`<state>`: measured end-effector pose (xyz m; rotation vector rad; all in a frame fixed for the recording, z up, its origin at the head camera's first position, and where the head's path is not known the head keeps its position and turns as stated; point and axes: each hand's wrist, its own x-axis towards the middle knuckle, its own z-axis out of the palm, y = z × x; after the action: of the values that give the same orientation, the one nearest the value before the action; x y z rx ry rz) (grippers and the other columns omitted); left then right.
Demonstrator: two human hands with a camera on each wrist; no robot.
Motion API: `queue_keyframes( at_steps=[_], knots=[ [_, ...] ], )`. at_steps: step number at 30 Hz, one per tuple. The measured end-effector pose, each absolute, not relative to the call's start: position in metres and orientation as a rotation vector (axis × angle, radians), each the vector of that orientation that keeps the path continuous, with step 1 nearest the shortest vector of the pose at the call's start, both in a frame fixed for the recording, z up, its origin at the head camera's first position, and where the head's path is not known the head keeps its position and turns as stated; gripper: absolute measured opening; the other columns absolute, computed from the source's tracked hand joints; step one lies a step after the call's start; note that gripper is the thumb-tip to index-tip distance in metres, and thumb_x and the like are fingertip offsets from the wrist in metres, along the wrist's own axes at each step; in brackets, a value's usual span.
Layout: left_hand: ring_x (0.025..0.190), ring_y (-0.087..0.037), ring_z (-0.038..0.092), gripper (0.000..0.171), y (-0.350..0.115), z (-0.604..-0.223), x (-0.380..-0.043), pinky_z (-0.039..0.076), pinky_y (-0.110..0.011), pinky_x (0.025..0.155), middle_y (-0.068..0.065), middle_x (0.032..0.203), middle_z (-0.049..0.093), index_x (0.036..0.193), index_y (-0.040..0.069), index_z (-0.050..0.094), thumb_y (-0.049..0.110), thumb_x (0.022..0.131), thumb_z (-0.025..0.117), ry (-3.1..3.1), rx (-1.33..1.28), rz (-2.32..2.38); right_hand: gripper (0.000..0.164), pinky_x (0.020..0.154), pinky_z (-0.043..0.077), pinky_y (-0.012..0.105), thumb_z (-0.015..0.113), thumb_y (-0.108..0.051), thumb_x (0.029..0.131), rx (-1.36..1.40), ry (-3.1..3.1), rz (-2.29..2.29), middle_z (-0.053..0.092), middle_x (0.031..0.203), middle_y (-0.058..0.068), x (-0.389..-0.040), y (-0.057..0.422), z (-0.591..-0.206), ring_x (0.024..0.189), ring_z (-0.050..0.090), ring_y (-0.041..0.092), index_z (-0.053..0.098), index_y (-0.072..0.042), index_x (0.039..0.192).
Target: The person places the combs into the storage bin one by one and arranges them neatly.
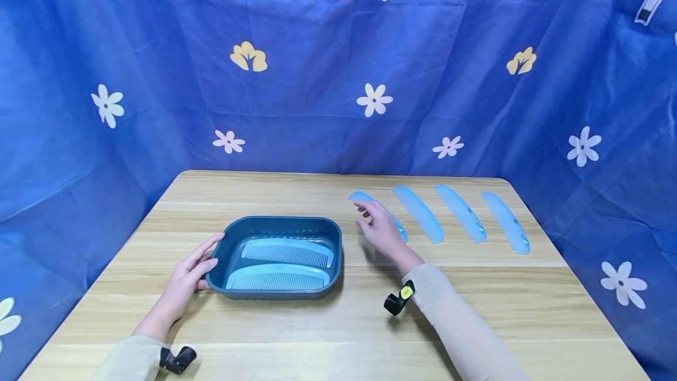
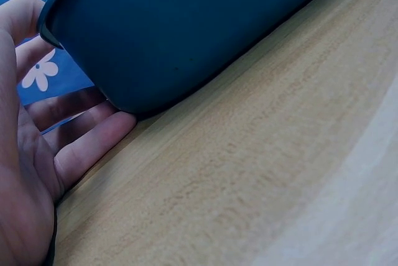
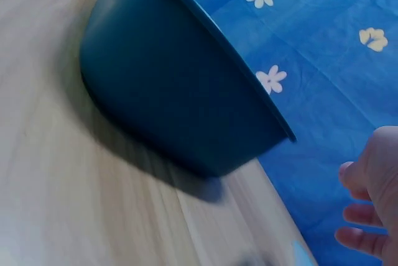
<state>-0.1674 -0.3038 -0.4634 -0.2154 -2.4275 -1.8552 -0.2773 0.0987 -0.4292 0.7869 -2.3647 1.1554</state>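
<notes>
A dark teal plastic basin [image 1: 275, 296] stands on the table, with two light-blue combs inside, an upper comb [image 1: 288, 250] and a lower comb [image 1: 277, 277]. At its left end my left hand [image 1: 182, 281] holds the rim; in the left wrist view, other fingers [image 2: 93, 145] touch the outer wall low down. To the right of the basin my right hand [image 1: 382, 231] hovers over the leftmost comb [image 1: 396, 225] on the table and partly hides it. Its fingers are loosely bent and hold nothing. In the right wrist view the right hand [image 3: 379, 197] shows at the edge, apart from the basin.
Further right on the wooden table [image 1: 344, 334] lie three more blue combs in a slanted row: one comb [image 1: 419, 214], another comb [image 1: 460, 213] and the rightmost comb [image 1: 506, 222]. A blue flowered cloth [image 1: 312, 104] hangs behind the table and along both sides.
</notes>
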Motion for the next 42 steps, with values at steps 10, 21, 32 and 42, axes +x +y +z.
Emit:
queue_keyframes(
  at_steps=[10, 21, 32, 42],
  knots=[
    [0.094, -0.009, 0.06, 0.048, -0.303, -0.463, -0.167, 0.056, -0.033, 0.065, -0.004, 0.124, 0.045, 0.145, 0.016, 0.033, 0.017, 0.099, 0.044, -2.406, -0.221, -1.884, 0.038, 0.073, 0.052, 0.032, 0.064, 0.005, 0.082, 0.702, -2.427, 1.196, 0.059, 0.102, 0.02, -0.292, 0.115, -0.436, 0.089, 0.058, 0.027, 0.059, 0.002, 0.119],
    [0.094, -0.011, 0.061, 0.047, -0.302, -0.463, -0.169, 0.056, -0.034, 0.065, -0.009, 0.124, 0.044, 0.145, 0.016, 0.033, 0.017, 0.099, 0.044, -2.405, -0.223, -1.891, 0.04, 0.084, 0.05, 0.036, 0.062, 0.004, 0.083, 0.576, -2.513, 1.245, 0.056, 0.11, 0.019, -0.303, 0.128, -0.443, 0.098, 0.055, 0.029, 0.056, 0.004, 0.122],
    [0.097, -0.007, 0.059, 0.048, -0.304, -0.463, -0.167, 0.056, -0.032, 0.066, -0.01, 0.128, 0.042, 0.146, 0.017, 0.032, 0.018, 0.1, 0.043, -2.427, -0.215, -1.86, 0.036, 0.097, 0.037, 0.045, 0.063, -0.003, 0.085, 0.488, -2.59, 1.103, 0.056, 0.114, 0.014, -0.31, 0.137, -0.458, 0.113, 0.044, 0.032, 0.058, -0.001, 0.121],
    [0.098, -0.005, 0.057, 0.047, -0.304, -0.464, -0.169, 0.056, -0.031, 0.065, -0.004, 0.127, 0.045, 0.145, 0.018, 0.033, 0.019, 0.099, 0.044, -2.441, -0.209, -1.833, 0.04, 0.098, 0.035, 0.046, 0.064, -0.01, 0.085, 0.388, -2.7, 1.043, 0.052, 0.121, 0.016, -0.315, 0.141, -0.462, 0.116, 0.039, 0.033, 0.057, -0.004, 0.124]
  ],
)
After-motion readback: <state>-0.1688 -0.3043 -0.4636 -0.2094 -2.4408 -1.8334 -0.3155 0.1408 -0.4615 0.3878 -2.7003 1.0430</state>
